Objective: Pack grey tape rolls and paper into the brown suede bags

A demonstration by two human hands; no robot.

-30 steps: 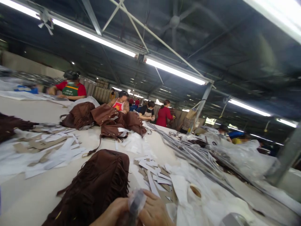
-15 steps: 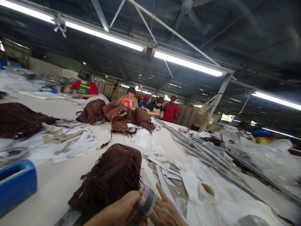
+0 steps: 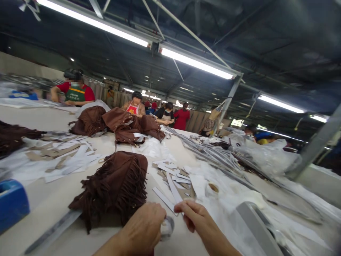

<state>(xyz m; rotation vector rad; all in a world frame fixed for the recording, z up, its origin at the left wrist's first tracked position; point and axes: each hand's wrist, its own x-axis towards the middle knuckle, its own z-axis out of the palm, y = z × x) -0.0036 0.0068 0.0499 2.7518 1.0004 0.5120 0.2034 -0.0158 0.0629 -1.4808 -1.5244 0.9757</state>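
My left hand (image 3: pixel 144 227) is closed round a roll of clear tape (image 3: pixel 167 228) just above the table's near edge. My right hand (image 3: pixel 195 217) is beside it to the right, fingers curled, thumb and forefinger pinched at what looks like the tape's loose end; that strip is too thin to make out. Right behind my hands lies a brown fringed suede bag (image 3: pixel 114 185). White paper strips (image 3: pixel 170 186) are scattered to its right.
A blue box (image 3: pixel 12 202) sits at the left edge. More brown bags (image 3: pixel 119 124) and paper scraps (image 3: pixel 58 156) lie farther up the long white table (image 3: pixel 45 124). Plastic-wrapped straps (image 3: pixel 213 156) and a tape roll (image 3: pixel 213 187) lie to the right. Several people work along the far side.
The camera has tilted down and swung. My hands have drawn apart: the right hand moved rightward away from the roll, which stays in my left hand, lower than before.
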